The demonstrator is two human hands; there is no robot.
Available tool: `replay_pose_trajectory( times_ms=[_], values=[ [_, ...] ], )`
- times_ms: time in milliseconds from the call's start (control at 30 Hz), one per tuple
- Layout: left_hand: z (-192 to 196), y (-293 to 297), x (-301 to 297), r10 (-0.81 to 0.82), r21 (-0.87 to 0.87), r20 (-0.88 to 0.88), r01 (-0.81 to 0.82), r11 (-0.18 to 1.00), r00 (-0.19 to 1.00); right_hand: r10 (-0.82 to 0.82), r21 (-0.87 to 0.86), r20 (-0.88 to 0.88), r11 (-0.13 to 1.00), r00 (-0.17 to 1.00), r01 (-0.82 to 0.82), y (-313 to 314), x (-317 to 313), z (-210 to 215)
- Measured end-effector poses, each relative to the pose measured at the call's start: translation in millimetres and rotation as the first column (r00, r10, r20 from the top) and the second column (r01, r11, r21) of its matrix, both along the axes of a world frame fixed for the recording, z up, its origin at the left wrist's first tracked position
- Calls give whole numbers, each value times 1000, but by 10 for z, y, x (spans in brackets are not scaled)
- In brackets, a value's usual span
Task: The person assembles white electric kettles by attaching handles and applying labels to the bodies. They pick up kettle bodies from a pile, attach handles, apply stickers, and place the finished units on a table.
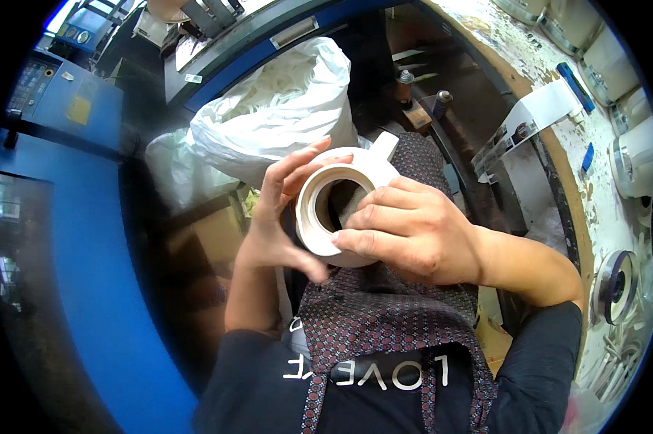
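A white, hollow plastic cylinder (341,171) with a side tab (386,147) is pinched at the rim by the right hand (420,235), leftward of that grip, its mouth turned upward, while the left hand (268,228) is spread wide beside it, contact unclear.

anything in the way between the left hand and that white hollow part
Nothing visible stands between the left hand and the white part: the hand curves open around its left side, with a gap at the palm. The right hand grips the opposite side. Whether the left hand touches it is unclear.

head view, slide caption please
Right hand gripping a hollow white part, left hand cupped beside it, white sack beyond.
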State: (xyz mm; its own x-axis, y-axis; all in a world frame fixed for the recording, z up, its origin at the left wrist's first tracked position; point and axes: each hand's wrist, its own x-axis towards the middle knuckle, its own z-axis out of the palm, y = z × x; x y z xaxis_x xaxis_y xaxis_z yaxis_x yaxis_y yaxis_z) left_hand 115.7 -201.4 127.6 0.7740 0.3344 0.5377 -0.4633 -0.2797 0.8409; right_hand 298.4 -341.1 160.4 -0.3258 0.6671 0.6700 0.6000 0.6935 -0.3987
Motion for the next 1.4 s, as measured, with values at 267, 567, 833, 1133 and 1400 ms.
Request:
replay_pose_trajectory(
  times_ms=[267, 567, 833, 1133, 1400],
  values=[
    [816, 208, -202, 384, 464, -500, -134, 876, 776, -50, 36, -25, 998, 998, 51, 164, -201, 10],
    [1189, 323, 25, 424, 681, -707, 382, 625, 566, -113, 166, 26, 980, 993, 107, 279, -459, -202],
    [1264, 298, 173, 532, 716, -662, 656, 240, 527, -106, 148, 25, 984, 994, 101, 274, -497, -214],
    [1225, 806, 134, 115, 853, -74, 3, 522, 991, -74, 131, -22, 988, 997, 76, 262, -458, -236],
    [1067, 867, -193, 367, 516, -339, -155, 842, 866, -36, 87, -38, 995, 999, 39, 285, -434, -219]
  ],
)
